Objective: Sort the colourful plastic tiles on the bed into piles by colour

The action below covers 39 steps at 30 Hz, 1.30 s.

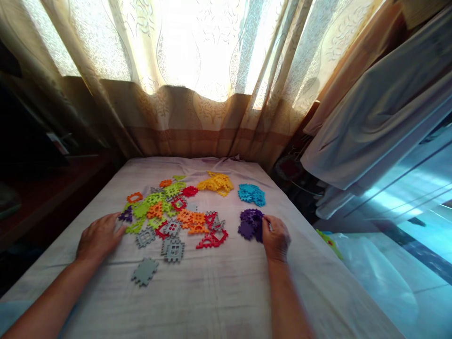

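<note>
My left hand (100, 235) rests at the left side of a mixed heap, thumb and index finger apart. Its index fingertip meets the edge of a purple triangular building piece (126, 214). On the right, my right hand (276, 238) has curled fingers closed on a purple building piece (259, 231) at the edge of the purple pile (249, 221). The fingertips there are partly hidden. Between the hands lie notched plastic pieces: green ones (141, 208), orange ones (197, 218), red ones (208, 242) and grey ones (173, 249).
A yellow pile (217, 183) and a blue pile (251, 194) lie farther back on the cloth-covered surface (212, 296). One grey square piece (144, 271) sits apart in front. Curtains (197, 113) hang behind; clothes (367, 103) hang at right, above a clear plastic bag (374, 278).
</note>
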Available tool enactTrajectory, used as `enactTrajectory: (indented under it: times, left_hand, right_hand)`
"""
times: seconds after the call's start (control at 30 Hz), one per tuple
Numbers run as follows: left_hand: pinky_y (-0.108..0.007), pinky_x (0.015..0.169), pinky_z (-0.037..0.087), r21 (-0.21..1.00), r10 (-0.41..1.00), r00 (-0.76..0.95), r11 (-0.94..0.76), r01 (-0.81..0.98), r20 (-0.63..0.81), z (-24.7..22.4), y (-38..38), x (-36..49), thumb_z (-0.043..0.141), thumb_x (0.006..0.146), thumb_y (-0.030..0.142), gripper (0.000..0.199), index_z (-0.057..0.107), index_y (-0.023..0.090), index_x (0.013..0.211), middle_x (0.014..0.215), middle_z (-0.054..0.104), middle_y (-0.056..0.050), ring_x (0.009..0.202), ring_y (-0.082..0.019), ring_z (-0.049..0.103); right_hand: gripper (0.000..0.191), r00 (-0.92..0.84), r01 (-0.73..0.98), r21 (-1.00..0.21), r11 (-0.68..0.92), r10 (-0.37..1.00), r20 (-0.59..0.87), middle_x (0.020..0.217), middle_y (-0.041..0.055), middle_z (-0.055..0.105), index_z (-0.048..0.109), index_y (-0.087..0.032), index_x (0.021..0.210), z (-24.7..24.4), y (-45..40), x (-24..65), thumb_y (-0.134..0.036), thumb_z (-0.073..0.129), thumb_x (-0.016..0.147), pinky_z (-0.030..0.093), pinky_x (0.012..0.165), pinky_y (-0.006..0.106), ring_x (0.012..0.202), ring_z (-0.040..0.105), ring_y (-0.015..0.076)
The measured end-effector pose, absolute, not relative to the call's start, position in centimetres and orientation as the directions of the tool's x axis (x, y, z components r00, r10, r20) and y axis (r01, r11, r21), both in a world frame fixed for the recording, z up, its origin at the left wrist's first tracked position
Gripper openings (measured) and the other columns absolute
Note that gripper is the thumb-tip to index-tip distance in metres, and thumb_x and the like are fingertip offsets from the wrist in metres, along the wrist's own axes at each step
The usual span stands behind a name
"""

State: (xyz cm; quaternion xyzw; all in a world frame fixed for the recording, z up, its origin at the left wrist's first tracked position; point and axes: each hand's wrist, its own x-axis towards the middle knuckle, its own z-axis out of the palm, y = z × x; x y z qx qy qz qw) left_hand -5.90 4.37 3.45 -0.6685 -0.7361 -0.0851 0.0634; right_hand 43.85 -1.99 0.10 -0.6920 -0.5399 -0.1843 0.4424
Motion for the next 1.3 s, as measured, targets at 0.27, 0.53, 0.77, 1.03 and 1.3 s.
enactTrajectory:
  times: [0.27,0.53,0.77,1.03,1.3]
  left_hand:
    - [-0.042,0.1,0.044,0.024,0.966,-0.257,0.256,0.966,0.035,4.7,4.6,-6.0,0.034,0.087,0.049,0.06,0.056,0.012,0.13,0.131,0.06,-0.017,0.118,-0.032,0.057]
    - [-0.037,0.089,0.047,0.008,0.958,-0.287,0.287,0.958,0.006,5.1,6.3,-5.5,0.047,0.08,0.053,0.053,0.064,0.022,0.119,0.12,0.066,-0.013,0.111,-0.03,0.061]
    - [-0.039,0.086,0.048,0.058,0.965,-0.262,0.26,0.964,0.025,6.1,6.3,-5.3,0.052,0.079,0.048,0.044,0.068,0.021,0.111,0.113,0.07,-0.013,0.105,-0.031,0.064]
    - [-0.034,0.1,0.044,0.216,0.973,0.148,-0.186,0.959,0.178,6.8,3.2,2.9,0.055,0.086,0.045,0.043,0.061,0.024,0.123,0.123,0.066,-0.007,0.114,-0.022,0.059]
    - [-0.042,0.091,0.05,0.402,0.827,0.441,-0.557,0.726,0.349,3.9,-1.1,13.2,0.06,0.085,0.044,0.044,0.061,0.024,0.124,0.113,0.069,-0.01,0.104,-0.025,0.063]
  right_hand:
    - [0.031,0.213,0.947,-0.318,0.046,0.654,0.726,0.087,0.01,0.071,0.071,-0.017,0.088,0.2,-1.9,43.2,-0.036,0.047,0.091,0.046,0.085,0.035,0.086,0.062,0.0221]
    - [0.034,0.194,0.948,-0.309,0.075,0.631,0.751,0.085,0.0106,0.071,0.071,-0.017,0.086,0.5,-1.8,42.3,-0.039,0.046,0.09,0.047,0.081,0.035,0.085,0.063,0.0238]
    - [0.035,0.163,0.942,-0.307,0.137,0.612,0.774,0.086,0.0109,0.072,0.072,-0.016,0.085,1.7,-1.7,41.1,-0.04,0.047,0.091,0.049,0.082,0.035,0.083,0.065,0.0231]
    - [0.038,0.231,0.726,-0.642,0.246,0.792,0.564,0.087,0.0097,0.075,0.074,-0.019,0.09,3.8,-1.7,35.6,-0.049,0.052,0.085,0.054,0.068,0.032,0.07,0.068,0.0218]
    - [0.038,0.062,0.336,-0.926,0.17,0.977,0.202,0.08,0.0061,0.075,0.068,-0.022,0.111,3.8,-2.6,30.6,-0.044,0.06,0.082,0.054,0.063,0.035,0.069,0.07,0.025]
